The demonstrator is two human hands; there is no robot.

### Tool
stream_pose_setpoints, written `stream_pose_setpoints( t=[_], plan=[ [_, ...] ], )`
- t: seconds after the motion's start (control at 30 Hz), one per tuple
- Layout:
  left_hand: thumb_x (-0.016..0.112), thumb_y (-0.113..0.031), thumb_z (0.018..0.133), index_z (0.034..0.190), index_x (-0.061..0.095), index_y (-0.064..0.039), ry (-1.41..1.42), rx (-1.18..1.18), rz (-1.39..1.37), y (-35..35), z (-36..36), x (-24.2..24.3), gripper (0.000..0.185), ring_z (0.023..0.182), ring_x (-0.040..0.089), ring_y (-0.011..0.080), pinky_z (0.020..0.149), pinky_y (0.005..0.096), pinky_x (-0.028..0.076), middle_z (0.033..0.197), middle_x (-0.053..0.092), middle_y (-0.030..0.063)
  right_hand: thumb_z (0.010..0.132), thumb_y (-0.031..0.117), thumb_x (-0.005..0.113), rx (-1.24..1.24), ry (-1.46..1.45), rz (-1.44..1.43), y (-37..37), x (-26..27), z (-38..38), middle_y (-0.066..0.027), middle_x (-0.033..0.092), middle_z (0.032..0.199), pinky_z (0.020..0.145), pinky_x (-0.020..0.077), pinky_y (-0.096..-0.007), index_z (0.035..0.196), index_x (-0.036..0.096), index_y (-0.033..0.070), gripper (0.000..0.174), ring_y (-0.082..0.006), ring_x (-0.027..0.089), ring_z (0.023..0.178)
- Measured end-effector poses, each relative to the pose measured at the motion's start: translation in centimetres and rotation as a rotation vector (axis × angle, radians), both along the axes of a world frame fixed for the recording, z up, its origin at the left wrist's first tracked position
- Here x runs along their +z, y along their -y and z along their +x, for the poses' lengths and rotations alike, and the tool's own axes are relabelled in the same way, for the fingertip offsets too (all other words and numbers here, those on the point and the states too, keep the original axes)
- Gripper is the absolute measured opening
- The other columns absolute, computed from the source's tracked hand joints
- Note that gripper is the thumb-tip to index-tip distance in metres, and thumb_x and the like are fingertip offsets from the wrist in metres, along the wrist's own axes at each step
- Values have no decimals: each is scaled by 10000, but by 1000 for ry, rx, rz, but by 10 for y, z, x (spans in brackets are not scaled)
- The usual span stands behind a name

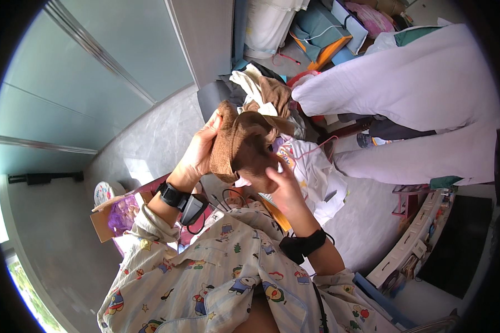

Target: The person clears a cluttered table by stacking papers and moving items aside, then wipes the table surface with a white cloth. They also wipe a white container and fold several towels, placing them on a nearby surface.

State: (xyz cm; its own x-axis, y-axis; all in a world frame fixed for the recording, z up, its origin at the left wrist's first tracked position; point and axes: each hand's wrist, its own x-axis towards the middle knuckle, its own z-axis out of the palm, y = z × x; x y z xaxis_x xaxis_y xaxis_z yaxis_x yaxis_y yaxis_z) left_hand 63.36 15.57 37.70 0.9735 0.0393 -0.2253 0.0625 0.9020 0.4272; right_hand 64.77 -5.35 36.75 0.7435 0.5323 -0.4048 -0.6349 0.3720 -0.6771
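Observation:
A piece of brown knitted cloth [250, 154] is held up between both hands above a pile of clothes. My left hand [202, 150] grips its folded band, thumb uppermost. At the lower right side, my right hand [285, 189] pinches the cloth between thumb and fingers. Just beyond lies a brown and cream garment [271, 89], crumpled on dark fabric. Below and to the right, a white printed T-shirt [310, 166] is bunched up with a pink clothes hanger [316, 148] across it. Folds and the hands hide part of the brown cloth.
Pale lilac fabric [400, 83] spreads across the right. To the left are frosted sliding doors [87, 91], a cardboard box [100, 227] with purple filling and a round floral container [108, 192]. A white drawer unit [393, 258] stands at the lower right, beside a dark screen [458, 245].

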Motion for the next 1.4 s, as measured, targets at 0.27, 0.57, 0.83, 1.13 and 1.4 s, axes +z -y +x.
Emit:
stream_pose_setpoints(
  t=[0.27,0.57,0.83,1.13,1.4],
  plan=[
    [554,-219,896,1116,509,-44,-253,168,1472,5,-19,-32,285,713,493,119,629,277,436,760,530,34,870,25,489,-95,449,-108,2,57,31,-79,520,1086,862,416,-264,1242,427,26,377,-124,509,957],
    [566,-354,882,1025,593,-16,-74,-236,1213,55,-21,-25,367,813,546,127,742,289,450,829,613,64,842,-2,536,144,597,-135,8,66,20,-67,519,1098,853,415,-242,1179,472,-1,344,-102,501,968],
    [418,-335,958,1042,552,29,-371,-72,1200,40,-43,-27,397,827,503,124,750,261,425,893,582,23,831,26,558,57,533,-240,54,54,48,-19,563,922,757,417,-210,1133,518,21,304,-76,512,810],
    [530,-208,911,1003,534,-35,-346,521,842,-33,-64,21,196,756,508,109,684,254,452,786,499,14,831,29,587,26,747,-574,84,50,111,-23,574,859,675,407,-193,1008,555,-1,183,-57,512,762],
    [555,-122,886,955,572,-21,-147,399,882,-36,-81,59,123,777,535,104,707,235,455,833,563,27,833,13,542,-41,361,-223,69,52,109,-83,578,927,695,470,-268,1057,542,5,224,-166,587,825]
  ],
)
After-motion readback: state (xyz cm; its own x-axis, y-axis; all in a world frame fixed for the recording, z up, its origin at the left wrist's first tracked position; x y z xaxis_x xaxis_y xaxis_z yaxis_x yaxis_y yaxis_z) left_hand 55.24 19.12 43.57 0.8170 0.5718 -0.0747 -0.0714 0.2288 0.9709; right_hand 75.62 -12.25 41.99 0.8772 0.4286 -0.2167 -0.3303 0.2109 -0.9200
